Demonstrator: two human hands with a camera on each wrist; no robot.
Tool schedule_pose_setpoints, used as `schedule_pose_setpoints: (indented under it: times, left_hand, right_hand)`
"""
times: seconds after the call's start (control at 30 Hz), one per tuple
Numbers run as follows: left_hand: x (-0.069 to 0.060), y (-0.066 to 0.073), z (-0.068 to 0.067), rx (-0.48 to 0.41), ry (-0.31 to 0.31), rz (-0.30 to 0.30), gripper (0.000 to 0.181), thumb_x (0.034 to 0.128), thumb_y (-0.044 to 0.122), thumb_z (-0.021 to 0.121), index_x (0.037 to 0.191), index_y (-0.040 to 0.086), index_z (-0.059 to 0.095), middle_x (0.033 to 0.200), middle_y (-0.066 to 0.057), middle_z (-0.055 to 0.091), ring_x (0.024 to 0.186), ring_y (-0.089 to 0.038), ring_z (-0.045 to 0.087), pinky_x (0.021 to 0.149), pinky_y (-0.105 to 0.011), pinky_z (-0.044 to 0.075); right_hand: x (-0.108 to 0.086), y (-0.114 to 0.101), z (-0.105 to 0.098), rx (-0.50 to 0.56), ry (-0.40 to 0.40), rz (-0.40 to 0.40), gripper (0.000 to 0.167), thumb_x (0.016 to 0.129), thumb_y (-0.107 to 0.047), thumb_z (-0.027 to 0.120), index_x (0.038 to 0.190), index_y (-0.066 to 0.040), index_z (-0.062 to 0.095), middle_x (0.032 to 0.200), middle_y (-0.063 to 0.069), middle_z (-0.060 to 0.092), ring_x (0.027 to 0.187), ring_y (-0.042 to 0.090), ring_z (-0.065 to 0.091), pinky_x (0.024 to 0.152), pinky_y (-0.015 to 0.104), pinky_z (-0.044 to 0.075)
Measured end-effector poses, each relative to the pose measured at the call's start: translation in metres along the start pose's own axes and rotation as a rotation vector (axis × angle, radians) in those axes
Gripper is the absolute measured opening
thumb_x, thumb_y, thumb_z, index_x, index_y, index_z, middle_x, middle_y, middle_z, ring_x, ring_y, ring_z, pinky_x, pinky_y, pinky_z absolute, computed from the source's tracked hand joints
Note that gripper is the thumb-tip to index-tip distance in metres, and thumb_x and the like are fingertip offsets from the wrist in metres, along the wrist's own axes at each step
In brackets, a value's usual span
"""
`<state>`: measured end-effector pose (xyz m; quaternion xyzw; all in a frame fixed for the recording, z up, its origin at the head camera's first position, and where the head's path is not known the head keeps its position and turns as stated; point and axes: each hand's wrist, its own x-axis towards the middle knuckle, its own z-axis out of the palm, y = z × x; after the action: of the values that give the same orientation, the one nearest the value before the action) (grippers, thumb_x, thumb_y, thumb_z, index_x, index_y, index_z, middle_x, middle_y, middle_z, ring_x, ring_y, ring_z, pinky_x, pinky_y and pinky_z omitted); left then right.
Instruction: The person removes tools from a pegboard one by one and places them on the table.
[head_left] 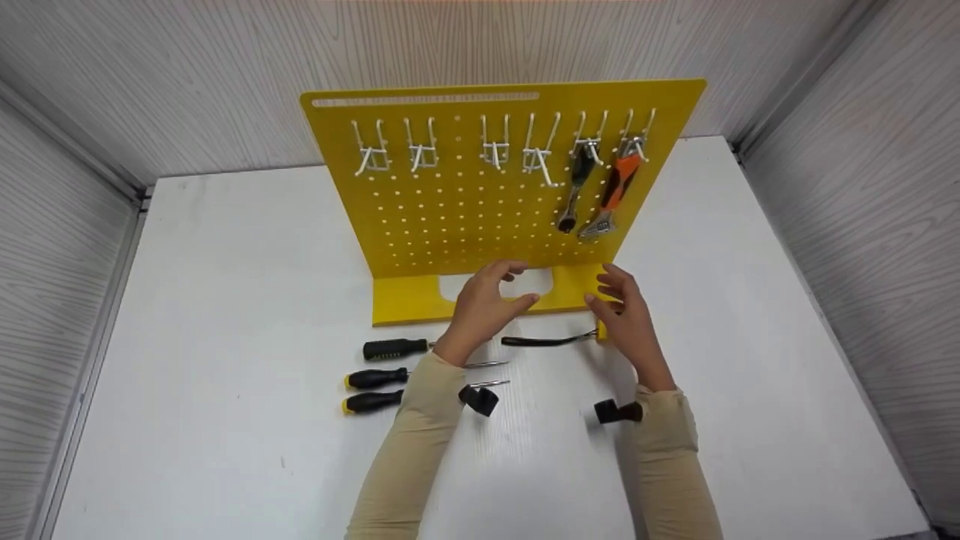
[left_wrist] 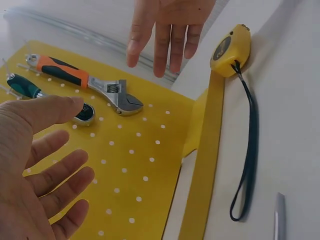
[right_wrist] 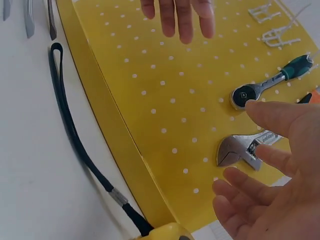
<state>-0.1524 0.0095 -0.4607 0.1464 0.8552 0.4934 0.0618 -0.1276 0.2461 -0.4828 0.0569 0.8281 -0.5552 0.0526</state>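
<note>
My left hand (head_left: 480, 304), fingers loosely bent and holding nothing, hovers before the cutout in the yellow pegboard's base. To the right, my right hand (head_left: 626, 319) is empty too, above a yellow tape measure (left_wrist: 232, 50) that it partly hides in the head view. The tape measure's black wrist strap (head_left: 544, 342) stretches left along the base. On the pegboard (head_left: 465, 217) hang a ratchet wrench (head_left: 577, 180) with a dark green handle and an orange-and-black adjustable wrench (head_left: 616, 184), side by side on the two rightmost hooks.
Three screwdrivers with black handles, the upper (head_left: 395, 349), the middle (head_left: 377, 378) and the lower (head_left: 373, 403), lie left of and partly under my left arm. Several white hooks (head_left: 495, 154) without tools stick out from the board. Walls border the white table (head_left: 225, 300).
</note>
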Motion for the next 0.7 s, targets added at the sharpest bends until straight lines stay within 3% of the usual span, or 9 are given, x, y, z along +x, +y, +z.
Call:
schedule_pose_setpoints:
  times: [0.27,0.47,0.7]
  left_hand:
    - [0.011,0.011,0.001,-0.103,0.013,-0.039,0.053,0.0865,0.032,0.072,0.134,0.017,0.054,0.132,-0.002,0.058,0.125,-0.020,0.052,0.104,-0.042,0.042]
    - [0.023,0.016,0.001,-0.251,0.022,-0.030,0.058,0.0873,0.031,0.071,0.138,0.013,0.049,0.138,-0.007,0.054,0.128,-0.022,0.049,0.107,-0.044,0.040]
    - [0.035,0.023,-0.005,-0.359,0.024,-0.023,0.058,0.0875,0.033,0.071,0.137,0.010,0.049,0.137,-0.009,0.055,0.124,-0.022,0.052,0.104,-0.047,0.041]
  right_hand:
    - [0.008,-0.013,0.009,0.100,-0.055,-0.038,0.076,0.094,-0.030,0.062,0.153,-0.014,0.017,0.153,0.016,0.032,0.135,0.031,0.042,0.113,0.048,0.034]
    - [0.015,-0.021,0.016,0.186,-0.063,-0.012,0.081,0.093,-0.039,0.061,0.154,-0.020,0.011,0.155,0.011,0.031,0.133,0.028,0.045,0.112,0.043,0.037]
    - [0.021,-0.029,0.022,0.268,-0.056,-0.048,0.075,0.096,-0.027,0.060,0.154,-0.018,0.014,0.152,0.013,0.034,0.126,0.028,0.051,0.100,0.033,0.047]
